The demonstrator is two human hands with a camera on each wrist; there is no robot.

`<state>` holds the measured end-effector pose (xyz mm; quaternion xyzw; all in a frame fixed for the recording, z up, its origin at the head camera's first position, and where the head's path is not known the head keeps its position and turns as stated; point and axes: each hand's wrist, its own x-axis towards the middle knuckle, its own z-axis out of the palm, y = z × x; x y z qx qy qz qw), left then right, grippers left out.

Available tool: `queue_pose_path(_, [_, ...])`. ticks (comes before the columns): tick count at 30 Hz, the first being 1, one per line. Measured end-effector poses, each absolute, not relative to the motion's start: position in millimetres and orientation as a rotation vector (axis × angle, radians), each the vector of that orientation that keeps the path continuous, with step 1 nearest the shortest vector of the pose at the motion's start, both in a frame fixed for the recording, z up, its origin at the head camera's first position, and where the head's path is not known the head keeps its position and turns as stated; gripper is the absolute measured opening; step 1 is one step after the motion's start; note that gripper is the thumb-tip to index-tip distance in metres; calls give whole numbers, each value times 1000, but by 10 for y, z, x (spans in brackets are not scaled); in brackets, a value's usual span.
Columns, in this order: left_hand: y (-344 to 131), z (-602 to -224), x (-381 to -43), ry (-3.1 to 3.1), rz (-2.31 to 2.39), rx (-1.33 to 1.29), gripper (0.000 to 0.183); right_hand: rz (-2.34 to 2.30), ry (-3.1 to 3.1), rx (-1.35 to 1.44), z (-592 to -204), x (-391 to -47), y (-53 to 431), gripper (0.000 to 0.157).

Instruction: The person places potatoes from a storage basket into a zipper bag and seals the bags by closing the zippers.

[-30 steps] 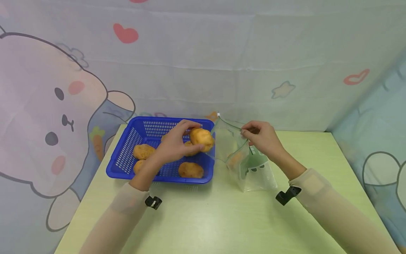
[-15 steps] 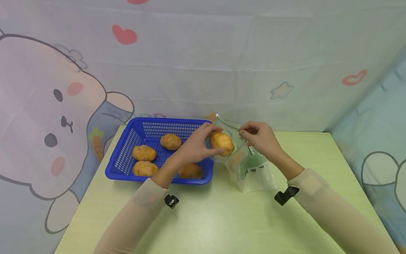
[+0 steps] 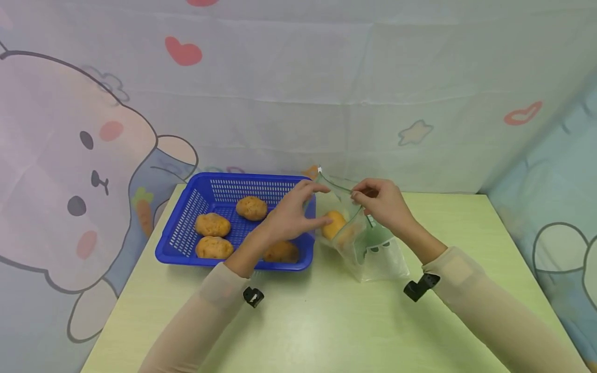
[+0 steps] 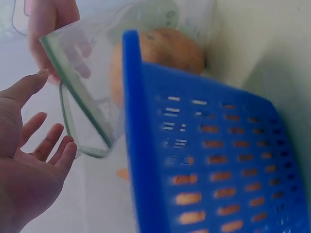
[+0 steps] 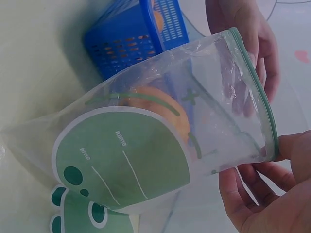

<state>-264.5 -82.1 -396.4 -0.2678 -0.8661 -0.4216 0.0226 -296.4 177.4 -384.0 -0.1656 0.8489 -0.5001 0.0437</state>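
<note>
My left hand point(image 3: 294, 213) is at the mouth of a clear zip bag point(image 3: 382, 259), fingers spread and holding nothing. A potato point(image 3: 333, 225) lies inside the bag, just beyond the left thumb in the head view. My right hand point(image 3: 380, 203) pinches the bag's green zip edge between thumb and fingers, keeping the mouth apart. In the right wrist view the bag's green printed label point(image 5: 121, 155) partly covers the potato point(image 5: 160, 109). The left wrist view shows my left hand point(image 4: 36, 165) by the bag's opening, apart from the potato point(image 4: 170, 53).
A blue plastic basket point(image 3: 233, 177) stands left of the bag, under my left forearm. It holds several potatoes, including one potato point(image 3: 252, 207) at the back and another potato point(image 3: 281, 252) partly behind the wrist. A printed cloth point(image 3: 298, 103) hangs behind the table point(image 3: 317, 321).
My left hand has moved right from over the basket to the bag and let go of its potato, which dropped into the bag. The right hand has stayed on the bag's edge.
</note>
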Motion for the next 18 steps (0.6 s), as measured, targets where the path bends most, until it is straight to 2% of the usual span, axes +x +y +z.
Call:
queue_pose_path(8, [-1040,-3946,-2595,-2719,-1248,-810,62,-1538,2586,-479,-3836,-2961,1768,20])
queue_pose_path(18, [-1493,-4199,-2498,-2824,-1278,-723,61,-1540,2595,-487,-3875,-2981,1775,18])
